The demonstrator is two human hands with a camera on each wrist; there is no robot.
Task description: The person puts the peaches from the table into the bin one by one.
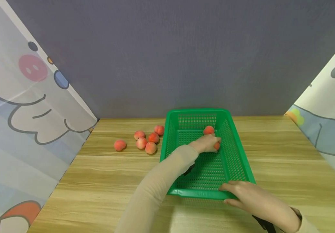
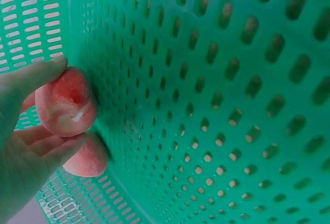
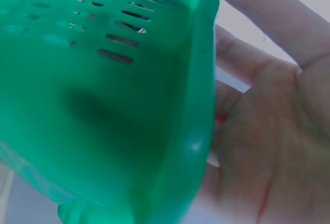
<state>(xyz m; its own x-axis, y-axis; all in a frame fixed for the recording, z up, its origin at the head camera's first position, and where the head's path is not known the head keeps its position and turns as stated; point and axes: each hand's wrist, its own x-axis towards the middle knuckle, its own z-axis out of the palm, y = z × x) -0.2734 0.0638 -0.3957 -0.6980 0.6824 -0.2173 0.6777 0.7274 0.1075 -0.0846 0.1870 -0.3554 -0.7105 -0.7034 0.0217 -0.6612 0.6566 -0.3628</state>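
A green plastic basket (image 1: 202, 194) with slotted walls sits on the table. My left hand (image 1: 206, 143) reaches down inside it and grips a peach (image 1: 216, 146) near the right wall. In the left wrist view, thumb and fingers lie around this reddish peach (image 2: 67, 113), close to the perforated wall. Another peach (image 1: 209, 130) lies just beyond the hand, toward the back right corner. With fingers and thumb on either side of the rim (image 3: 198, 131), my right hand (image 1: 250, 198) holds the basket at its front right corner.
Left of the basket, several peaches (image 1: 141, 143) sit in a loose cluster on the wooden table (image 1: 97, 181). One peach (image 1: 120, 145) lies apart, further left. A grey wall (image 1: 161, 58) rises behind, and printed curtains (image 1: 19, 123) hang at both sides.
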